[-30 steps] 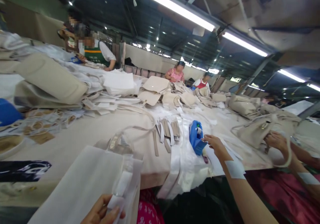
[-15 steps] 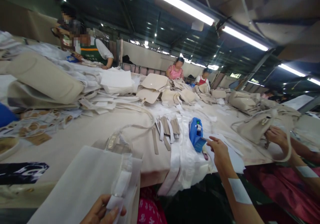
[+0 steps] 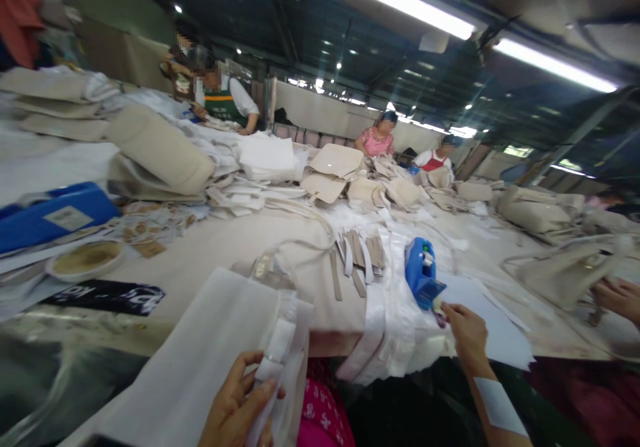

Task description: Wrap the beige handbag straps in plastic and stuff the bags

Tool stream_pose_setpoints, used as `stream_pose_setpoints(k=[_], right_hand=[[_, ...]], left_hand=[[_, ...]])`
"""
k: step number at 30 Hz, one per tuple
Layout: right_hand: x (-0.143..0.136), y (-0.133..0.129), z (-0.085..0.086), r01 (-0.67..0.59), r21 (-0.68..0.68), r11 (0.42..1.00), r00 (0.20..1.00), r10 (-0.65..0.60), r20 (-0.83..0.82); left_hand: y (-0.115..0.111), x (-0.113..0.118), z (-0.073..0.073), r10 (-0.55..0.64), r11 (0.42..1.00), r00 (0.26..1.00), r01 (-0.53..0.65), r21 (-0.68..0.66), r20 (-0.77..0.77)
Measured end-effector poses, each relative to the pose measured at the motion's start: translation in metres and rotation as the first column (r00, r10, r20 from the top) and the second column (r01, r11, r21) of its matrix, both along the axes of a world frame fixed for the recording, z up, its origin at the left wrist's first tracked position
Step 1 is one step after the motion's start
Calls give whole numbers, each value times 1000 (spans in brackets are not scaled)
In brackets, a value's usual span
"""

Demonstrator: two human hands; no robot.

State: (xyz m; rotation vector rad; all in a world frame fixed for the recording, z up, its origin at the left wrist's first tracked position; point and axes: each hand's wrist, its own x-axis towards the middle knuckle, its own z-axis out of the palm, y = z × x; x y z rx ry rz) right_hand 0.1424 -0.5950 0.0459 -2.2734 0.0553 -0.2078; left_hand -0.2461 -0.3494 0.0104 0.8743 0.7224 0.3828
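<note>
At the lower centre, my left hand (image 3: 243,404) pinches a white strip (image 3: 275,354) that runs along the edge of a white-covered bag (image 3: 200,340). A beige strap (image 3: 305,237) loops from the bag's top onto the table. On the right, my right hand (image 3: 466,334) is closed, thumb and fingertips together at the front end of a blue tape dispenser (image 3: 421,274); whatever lies between them is too small to make out. Left of the dispenser are grey and white strips (image 3: 357,257) and white plastic sheeting (image 3: 395,327) that hangs over the table edge.
White paper (image 3: 487,320) lies right of the dispenser. A co-worker's hand (image 3: 620,297) touches a beige bag (image 3: 560,274) at far right. On the left are a larger blue dispenser (image 3: 60,214) and a bowl (image 3: 87,260). Piled bags and several people are across the table.
The view has turned left, bringing the large blue dispenser and bowl further in. My right hand has moved down slightly at the small dispenser's front. My left hand keeps its hold on the strip.
</note>
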Motion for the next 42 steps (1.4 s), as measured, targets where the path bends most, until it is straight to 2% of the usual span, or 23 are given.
stream_pose_setpoints(k=[3, 5, 6, 8, 9, 10, 11, 13, 15, 17, 18, 19, 20, 23, 25, 36, 42], right_hand=[[-8, -7, 5, 10, -110, 994, 1000, -11, -4], [-22, 0, 7, 10, -154, 988, 1000, -14, -20], [-35, 8, 10, -23, -123, 992, 998, 16, -59], [-72, 34, 18, -133, 52, 990, 980, 139, -139], [-96, 50, 24, -237, 162, 958, 949, 265, -174], [-121, 67, 31, -366, 229, 902, 885, 413, -214], [-148, 85, 40, -505, 261, 823, 787, 563, -251], [-197, 119, 55, -665, 331, 670, 581, 742, -335], [-238, 146, 66, -734, 429, 527, 372, 840, -395], [-265, 165, 68, -785, 480, 393, 191, 889, -416], [-274, 172, 66, -808, 476, 347, 136, 897, -422], [-279, 176, 63, -834, 450, 320, 115, 898, -426], [-282, 180, 59, -859, 403, 314, 127, 895, -426], [-281, 183, 49, -910, 210, 358, 253, 880, -402], [-279, 182, 46, -919, 119, 377, 308, 871, -383], [-272, 182, 48, -932, 66, 357, 299, 857, -419], [-265, 170, 41, -945, -7, 327, 302, 861, -409]], left_hand=[[-2, -1, 9, 8, 1000, 999, -8, -4, 39], [-3, -2, 14, 5, 1000, 998, -5, 1, 67], [-4, -2, 16, 7, 1000, 996, -8, 12, 84], [-5, -3, 16, 10, 999, 993, -14, 39, 116], [-6, -3, 15, 13, 999, 992, -19, 51, 124], [-7, -4, 14, 15, 998, 992, -23, 60, 129], [-8, -4, 14, 11, 998, 991, -21, 67, 135], [-9, -5, 15, 5, 997, 990, -17, 80, 144], [-10, -6, 18, 14, 995, 986, -31, 99, 168], [-10, -7, 22, 33, 991, 978, -59, 119, 208], [-10, -7, 24, 43, 989, 973, -74, 129, 226], [-10, -7, 26, 49, 987, 971, -84, 139, 236], [-10, -8, 27, 51, 985, 970, -88, 150, 236], [-9, -9, 31, 47, 979, 980, -83, 187, 191], [-8, -9, 33, 35, 976, 986, -69, 206, 165], [-7, -9, 36, -8, 954, 997, -17, 298, 82], [-9, -10, 26, -18, 971, 997, -2, 238, 78]])
